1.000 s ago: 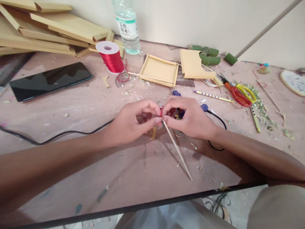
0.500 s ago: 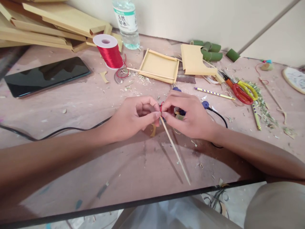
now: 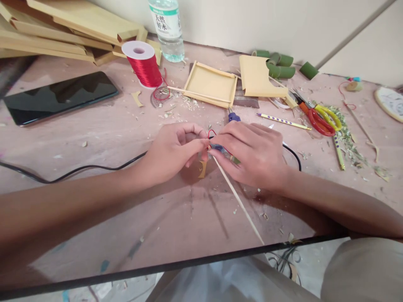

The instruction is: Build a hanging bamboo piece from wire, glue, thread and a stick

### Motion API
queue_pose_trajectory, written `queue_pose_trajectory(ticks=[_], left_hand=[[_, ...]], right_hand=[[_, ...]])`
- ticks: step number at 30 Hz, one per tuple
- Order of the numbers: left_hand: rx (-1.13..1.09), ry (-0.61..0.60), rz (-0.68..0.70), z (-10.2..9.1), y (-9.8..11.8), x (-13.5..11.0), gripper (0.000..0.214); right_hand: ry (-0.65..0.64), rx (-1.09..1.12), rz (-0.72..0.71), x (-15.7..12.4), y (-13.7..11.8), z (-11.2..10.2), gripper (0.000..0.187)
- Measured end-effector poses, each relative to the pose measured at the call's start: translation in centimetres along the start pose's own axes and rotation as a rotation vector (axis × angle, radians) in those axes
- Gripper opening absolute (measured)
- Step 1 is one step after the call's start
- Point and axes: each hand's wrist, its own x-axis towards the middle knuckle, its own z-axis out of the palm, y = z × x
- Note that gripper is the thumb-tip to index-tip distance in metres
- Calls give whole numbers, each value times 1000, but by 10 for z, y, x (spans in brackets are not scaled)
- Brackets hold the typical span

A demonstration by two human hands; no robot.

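My left hand (image 3: 176, 153) is closed, thumb and forefinger pinching the upper end of a thin wooden stick (image 3: 237, 198). That stick slants down to the right, its lower tip by the table's front edge. A small loop of red cord (image 3: 211, 131) rises between the hands at the stick's end. Closed in a pinch against the left fingertips, my right hand (image 3: 258, 153) has the cord at its fingers, which partly hide it. Under the right hand lies a blue-handled tool (image 3: 233, 116) with a metal tip, mostly covered. A curved tan scrap (image 3: 202, 169) lies below the left fingers.
A red cord spool (image 3: 145, 69), phone (image 3: 61, 97) and water bottle (image 3: 167, 31) stand or lie at left and back. Behind the hands is a shallow tan tray (image 3: 210, 82). Scissors (image 3: 321, 121), pencils, green bamboo pieces (image 3: 281, 67) and shavings lie right. A black cable (image 3: 94, 167) crosses left.
My right hand has turned over, its back now facing up more, and its fingers reach further left. The red loop looks wider. The stick's lower end has swung right.
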Motion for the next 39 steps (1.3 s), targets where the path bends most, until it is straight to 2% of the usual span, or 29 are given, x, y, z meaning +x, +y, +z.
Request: queue_pose_trajectory(ticks=[9,14,18,24,32,34,36,39], left_hand=[[-9,11,-46,6,3,-7,10],[-36,-6,-26,6,-1,-7,13],[-47,-23,4,5,-2,-8,17],[5,-18,57,3,-5,-7,17],[101,-4,164,2,-10,-4,14],[121,3,209,1,-12,-3,12],[189,27,313,-1,-15,-4,11],[462,97,537,-6,-20,-4,8]], right_hand=[[-3,-37,7,-3,-3,1,23],[-16,-26,6,-2,-6,1,21],[-5,11,38,-1,-5,2,29],[-53,157,162,2,-2,5,24],[-46,638,310,10,8,7,17],[-44,713,324,11,9,8,17],[-49,775,350,12,9,9,16],[-30,811,398,12,10,9,13]])
